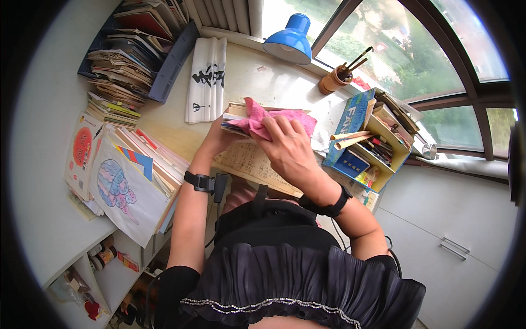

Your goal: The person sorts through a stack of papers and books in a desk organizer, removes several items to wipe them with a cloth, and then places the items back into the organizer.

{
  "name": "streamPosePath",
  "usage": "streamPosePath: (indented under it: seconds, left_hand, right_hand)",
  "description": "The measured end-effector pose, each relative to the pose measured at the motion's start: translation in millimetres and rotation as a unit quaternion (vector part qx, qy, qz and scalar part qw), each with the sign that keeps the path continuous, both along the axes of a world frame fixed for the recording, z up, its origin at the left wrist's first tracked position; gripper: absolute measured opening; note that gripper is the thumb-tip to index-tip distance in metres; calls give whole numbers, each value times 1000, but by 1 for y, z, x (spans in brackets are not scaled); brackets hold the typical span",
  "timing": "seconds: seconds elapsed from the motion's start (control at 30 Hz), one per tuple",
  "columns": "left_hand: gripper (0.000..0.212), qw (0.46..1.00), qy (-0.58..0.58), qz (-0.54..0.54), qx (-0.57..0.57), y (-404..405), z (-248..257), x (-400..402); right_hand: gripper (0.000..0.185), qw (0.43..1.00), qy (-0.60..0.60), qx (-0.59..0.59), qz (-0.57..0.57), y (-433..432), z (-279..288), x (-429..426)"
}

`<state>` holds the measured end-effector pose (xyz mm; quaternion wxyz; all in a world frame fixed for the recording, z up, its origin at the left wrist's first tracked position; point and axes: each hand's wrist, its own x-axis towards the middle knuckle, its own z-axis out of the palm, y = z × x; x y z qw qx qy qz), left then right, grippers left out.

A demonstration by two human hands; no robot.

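Note:
A small stack of books (239,107) is gripped at its left end by my left hand (218,140), the fingers partly hidden behind it. My right hand (289,147) clutches a crumpled pink cloth (257,114) and presses it on the edges of the books. The cloth covers much of the stack, so I cannot tell how many books there are. Below both hands, a sheet with handwritten characters (246,162) lies along the desk's near edge. A white crumpled tissue or cloth (319,142) is just right of the stack.
A blue desk lamp (289,39) and a wooden brush pot (335,80) stand by the window. Folded calligraphy paper (205,82) lies at back left. A blue file rack (172,63) and piled papers with a drawing (123,193) fill the left; a box of stationery (349,117) stands right.

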<state>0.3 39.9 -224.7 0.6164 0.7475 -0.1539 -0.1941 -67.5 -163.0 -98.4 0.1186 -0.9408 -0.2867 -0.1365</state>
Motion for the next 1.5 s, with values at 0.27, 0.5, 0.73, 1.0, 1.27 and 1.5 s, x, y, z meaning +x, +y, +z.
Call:
streamPosePath:
  seconds: [0.27,0.5,0.73,1.0,1.27,1.5]
  left_hand:
    - [72,998,44,27,34,2,5,-2]
    - [73,996,76,41,7,1,5,-4]
    - [54,999,10,41,24,0,-2,-4]
    - [52,999,34,28,20,-3,7,-8]
    - [72,998,48,31,-3,4,-13,-6]
    - [70,998,52,24,28,-1,1,-6]
  right_hand:
    - [39,992,15,18,-126,-70,14,-37]
    - [40,983,-60,119,-130,-23,35,3]
    - [41,992,62,95,-54,27,-2,24]
    - [40,966,40,134,-219,-51,1,-9]
    - [42,921,103,186,-327,-58,-7,-30]
    - [33,906,245,19,-345,-71,-93,-37]
